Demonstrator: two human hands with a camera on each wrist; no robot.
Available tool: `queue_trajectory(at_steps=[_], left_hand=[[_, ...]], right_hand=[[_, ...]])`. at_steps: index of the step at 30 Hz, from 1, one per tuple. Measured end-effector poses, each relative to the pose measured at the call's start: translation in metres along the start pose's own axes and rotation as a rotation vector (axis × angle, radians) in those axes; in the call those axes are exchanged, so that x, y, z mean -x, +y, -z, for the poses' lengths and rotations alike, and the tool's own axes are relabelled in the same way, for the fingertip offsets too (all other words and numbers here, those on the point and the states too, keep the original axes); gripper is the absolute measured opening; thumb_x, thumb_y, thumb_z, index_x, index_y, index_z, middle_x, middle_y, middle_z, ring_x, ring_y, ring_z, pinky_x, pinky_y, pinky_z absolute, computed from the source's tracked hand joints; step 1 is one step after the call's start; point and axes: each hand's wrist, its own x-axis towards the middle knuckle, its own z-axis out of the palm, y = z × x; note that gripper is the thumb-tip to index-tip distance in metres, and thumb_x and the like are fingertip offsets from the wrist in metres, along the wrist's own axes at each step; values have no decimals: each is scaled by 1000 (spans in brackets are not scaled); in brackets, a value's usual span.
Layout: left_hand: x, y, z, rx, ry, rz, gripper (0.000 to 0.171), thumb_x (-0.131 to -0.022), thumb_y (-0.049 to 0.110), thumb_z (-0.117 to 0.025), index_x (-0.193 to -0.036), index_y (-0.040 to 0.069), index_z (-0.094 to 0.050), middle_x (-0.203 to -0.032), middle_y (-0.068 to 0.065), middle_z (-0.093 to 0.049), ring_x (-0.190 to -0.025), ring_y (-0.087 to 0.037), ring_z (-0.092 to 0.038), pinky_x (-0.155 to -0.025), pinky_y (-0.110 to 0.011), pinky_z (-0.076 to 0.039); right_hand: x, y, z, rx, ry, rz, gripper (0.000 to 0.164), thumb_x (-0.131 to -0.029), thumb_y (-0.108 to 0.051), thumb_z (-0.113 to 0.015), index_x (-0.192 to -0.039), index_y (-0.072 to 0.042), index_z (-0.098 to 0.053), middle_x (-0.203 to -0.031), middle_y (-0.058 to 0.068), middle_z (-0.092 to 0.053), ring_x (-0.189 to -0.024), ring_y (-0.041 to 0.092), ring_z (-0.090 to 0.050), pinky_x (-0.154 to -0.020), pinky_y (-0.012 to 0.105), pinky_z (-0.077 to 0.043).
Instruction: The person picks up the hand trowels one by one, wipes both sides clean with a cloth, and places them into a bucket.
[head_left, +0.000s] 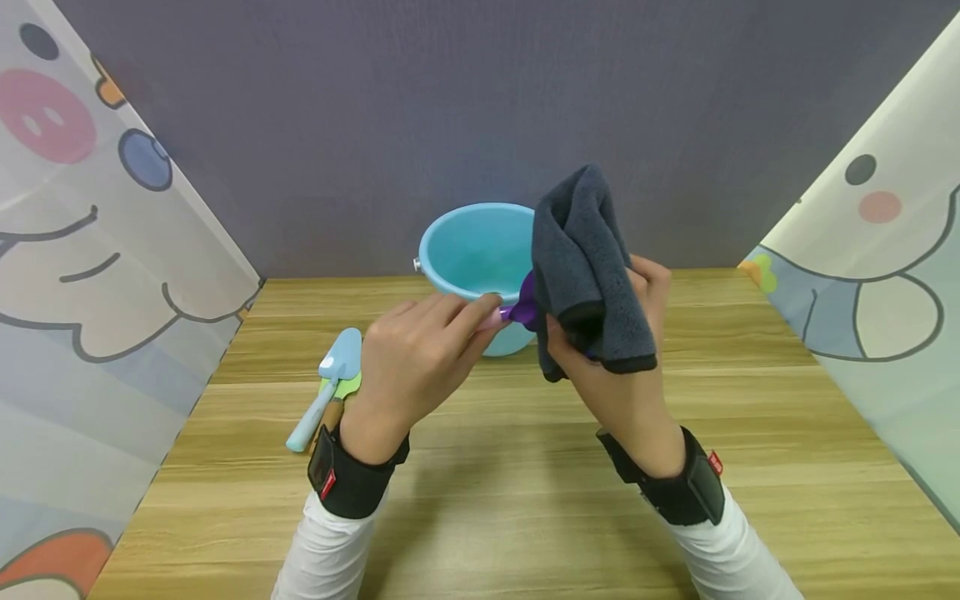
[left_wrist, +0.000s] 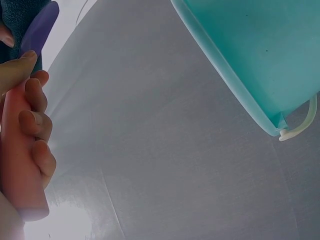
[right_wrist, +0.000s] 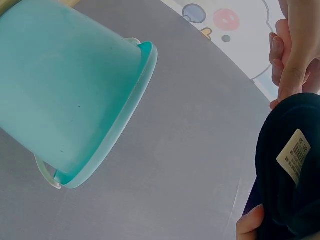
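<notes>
The left hand (head_left: 416,354) has its fingers curled around the pink handle of a spade (left_wrist: 21,160). The right hand (head_left: 632,396) grips a dark grey cloth (head_left: 581,258) around the spade's purple blade (head_left: 527,307); a white label (right_wrist: 294,156) shows on the cloth. Spade and cloth are held above a wooden table (head_left: 757,417), partly in front of a light blue bucket (head_left: 472,246). Near the left wrist, a pale blue trowel (head_left: 342,357) lies over a green tool (head_left: 348,387) with a brown handle.

pale label (right_wrist: 295,156) with a barcode and tiny unreadable print on the dark cloth (right_wrist: 280,195), small red tag (head_left: 327,483) on each black wristband (head_left: 363,487), lettering too small to read, no legible words
</notes>
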Motion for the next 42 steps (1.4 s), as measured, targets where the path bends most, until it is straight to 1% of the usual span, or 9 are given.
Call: queue_trajectory(at_steps=[7,13,17,20,26,29,35,41,42], left_hand=[[0,0,0,-7,10,-5,19,-101,28,-65,-106,13,-75,-76,0,-70,-59,-14,-64,-47,-27,-39],[-1,-1,-1,-9,20,-9,18,-100,28,-67,-105,13,-75,-73,1,-67,-56,-13,-60,-46,-26,-37],[-1,-1,-1,-11,27,-10,17,-97,28,-70,-106,14,-75,-73,1,-67,-55,-13,-60,-46,-27,-37],[-1,-2,-1,-13,28,-8,17,-95,27,-73,-107,14,-75,-74,1,-67,-56,-14,-60,-46,-27,-38],[0,-2,-1,-12,25,-3,18,-98,29,-69,-107,15,-74,-74,1,-67,-56,-14,-60,-46,-27,-37],[0,-1,-1,-13,30,-3,19,-101,30,-65,-107,15,-75,-73,1,-67,-54,-13,-58,-46,-27,-35],[1,-2,0,-13,44,-4,20,-101,30,-64,-107,15,-75,-72,1,-67,-53,-13,-56,-45,-27,-34],[1,-2,0,-27,45,0,18,-101,30,-64,-107,16,-75,-71,2,-65,-52,-12,-54,-45,-26,-33],[1,-3,0,-27,46,-1,18,-101,30,-64,-107,16,-75,-71,2,-65,-52,-13,-53,-45,-26,-33]], right_hand=[[-2,1,1,0,5,-2,53,-88,-25,-72,-126,7,-57,-124,33,-48,-121,23,-45,-107,39,-36],[-3,2,2,-15,15,-15,52,-81,-12,-74,-126,9,-57,-123,30,-50,-120,21,-45,-106,38,-36],[-3,3,3,-42,24,-43,57,-80,-10,-75,-129,11,-54,-128,7,-50,-118,18,-48,-104,34,-38],[-3,3,4,-75,28,-62,61,-80,-7,-74,-134,10,-51,-131,-9,-42,-116,16,-50,-104,33,-40],[-4,3,6,-100,18,-81,63,-80,-3,-72,-138,8,-49,-132,-9,-42,-117,16,-51,-105,32,-40],[-4,4,6,-96,22,-81,63,-81,-4,-72,-138,9,-48,-132,-5,-44,-117,16,-51,-105,32,-40],[-6,7,8,-84,44,-75,64,-82,-7,-70,-140,7,-47,-133,4,-47,-117,17,-51,-105,32,-40],[-8,8,10,-64,62,-102,66,-82,-6,-71,-142,5,-45,-131,-8,-46,-117,17,-50,-106,32,-40],[-8,8,10,-50,62,-106,67,-82,-6,-71,-143,4,-45,-132,-6,-47,-118,16,-49,-107,32,-40]])
